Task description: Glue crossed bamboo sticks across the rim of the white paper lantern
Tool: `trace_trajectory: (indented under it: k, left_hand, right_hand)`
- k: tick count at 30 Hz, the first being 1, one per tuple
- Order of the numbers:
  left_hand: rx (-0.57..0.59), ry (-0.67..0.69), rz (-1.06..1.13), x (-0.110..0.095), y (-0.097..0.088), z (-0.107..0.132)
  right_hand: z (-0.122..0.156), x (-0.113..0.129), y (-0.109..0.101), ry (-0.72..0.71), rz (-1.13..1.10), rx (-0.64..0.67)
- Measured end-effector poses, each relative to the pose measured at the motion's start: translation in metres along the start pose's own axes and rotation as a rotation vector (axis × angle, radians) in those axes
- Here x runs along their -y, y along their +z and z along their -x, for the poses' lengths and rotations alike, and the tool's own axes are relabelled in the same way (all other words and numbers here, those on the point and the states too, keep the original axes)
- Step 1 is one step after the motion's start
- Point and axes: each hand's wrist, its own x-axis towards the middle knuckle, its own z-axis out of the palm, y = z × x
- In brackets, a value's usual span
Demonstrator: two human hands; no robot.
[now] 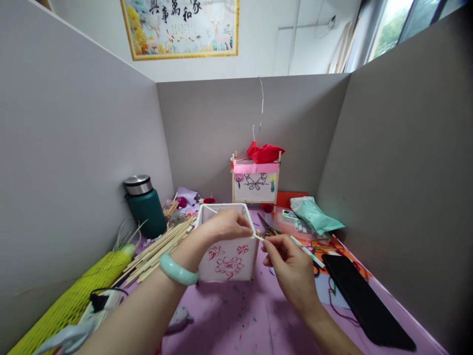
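A white paper box (pixel 228 261) on a stick frame, like a small lantern, stands upright in the middle of the table, with red flowers drawn on its front. My left hand (pixel 227 224), with a pale green bangle (pixel 178 270) on the wrist, reaches across its open top. Its fingers are closed at the box's right front corner; what they pinch is hidden. Just right of that corner, my right hand (pixel 290 266) pinches a short thin wooden stick (pixel 259 237). The stick's far end meets the corner close to my left fingertips.
Behind stands a decorated lantern (pixel 254 186) with red cloth (pixel 265 153). Left are wooden sticks (pixel 162 249), a green bottle (pixel 146 209) and yellow netting (pixel 79 286). Right are scissors (pixel 266 227), a marker (pixel 308 252), a teal packet (pixel 316 215) and a black phone (pixel 365 301). Grey partitions enclose three sides.
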Motion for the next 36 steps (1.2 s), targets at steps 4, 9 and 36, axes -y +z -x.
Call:
trace_trajectory:
  k: [4,9,36]
  left_hand:
    - [0.003,-0.004,-0.028,0.0,0.0,0.0]
    - [0.035,0.028,-0.013,0.006,0.002,-0.002]
    - [-0.475,0.139,-0.071,-0.064,0.025,0.07]
  right_hand:
    - [-0.002,0.001,0.0,-0.003,0.009,-0.013]
    - [-0.004,0.004,0.0,-0.023,0.015,-0.013]
    - [-0.037,-0.007,-0.057,-0.093,0.295,-0.044]
